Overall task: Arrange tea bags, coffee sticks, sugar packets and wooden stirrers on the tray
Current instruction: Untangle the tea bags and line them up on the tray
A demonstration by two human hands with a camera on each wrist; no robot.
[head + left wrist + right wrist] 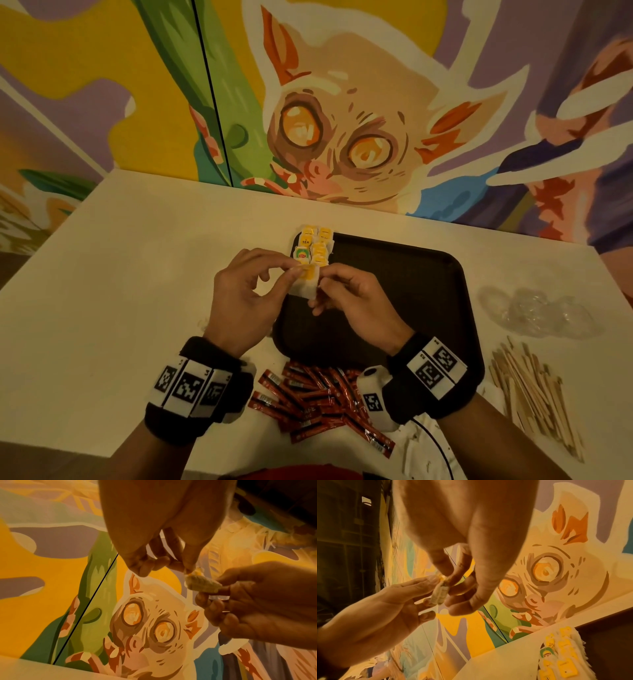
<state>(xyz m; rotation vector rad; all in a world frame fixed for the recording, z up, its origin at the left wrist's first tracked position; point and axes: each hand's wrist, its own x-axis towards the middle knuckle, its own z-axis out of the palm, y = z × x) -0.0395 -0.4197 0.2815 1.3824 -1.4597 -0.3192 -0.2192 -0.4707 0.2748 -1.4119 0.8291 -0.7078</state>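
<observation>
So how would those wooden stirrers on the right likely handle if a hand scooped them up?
The wooden stirrers look thin and flat, so probably light and fairly stiff. They lie in a loose, crisscrossed pile on the table, so a scoop would likely scatter some. Flat sticks should slide rather than roll.

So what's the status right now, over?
Left hand and right hand pinch one tea bag over tray. Coffee sticks, stirrers wait. Nothing blocking.

You get dim, warm yellow-orange cast in all views. Head view sharp at centre, bending at edges. Wrist views soft, near hands blurred and dark, perhaps backlit; no glare.
</observation>
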